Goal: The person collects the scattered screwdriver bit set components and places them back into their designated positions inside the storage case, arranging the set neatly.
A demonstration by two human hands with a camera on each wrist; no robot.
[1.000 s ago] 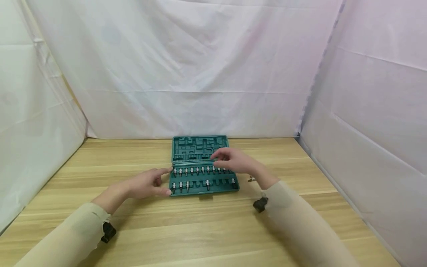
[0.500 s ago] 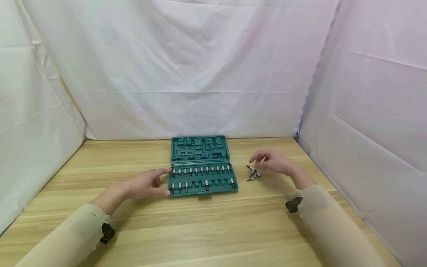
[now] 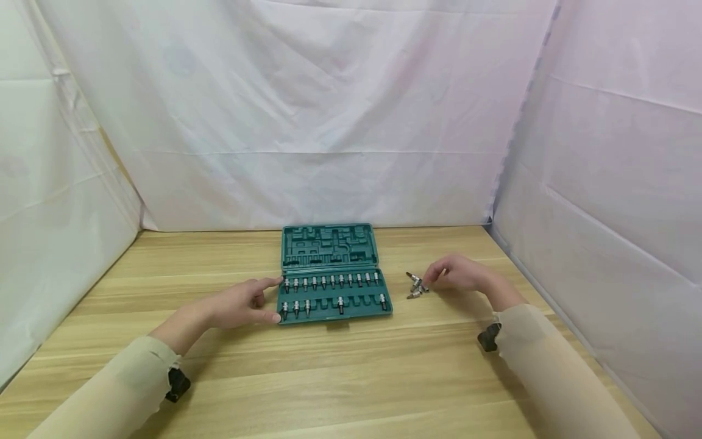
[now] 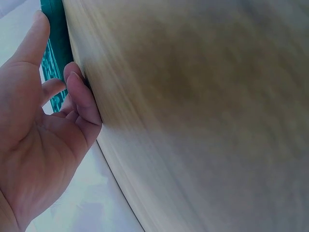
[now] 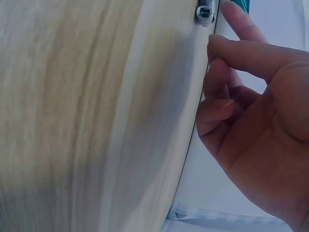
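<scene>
A green socket bit case [image 3: 333, 290] lies open on the table, its lid folded back. In it, silver socket bits with dark tips fill a rear row, and several more stand in the front row among bare slots. My left hand [image 3: 236, 303] rests at the case's left side, index finger and thumb extended against the edge. To the right of the case lies a small pile of loose socket bits [image 3: 415, 290]. My right hand [image 3: 459, 273] has its fingertips right at this pile. In the right wrist view, thumb and index finger stand apart beside a socket bit [image 5: 205, 15].
The wooden table [image 3: 340, 378] runs back to a white cloth wall [image 3: 329, 122]. More white cloth hangs along the left and right sides. Dark wrist cameras sit under both sleeves.
My right hand has moved from over the case to the right, then lowered to the loose socket bits. My left hand has stayed at the case's left edge.
</scene>
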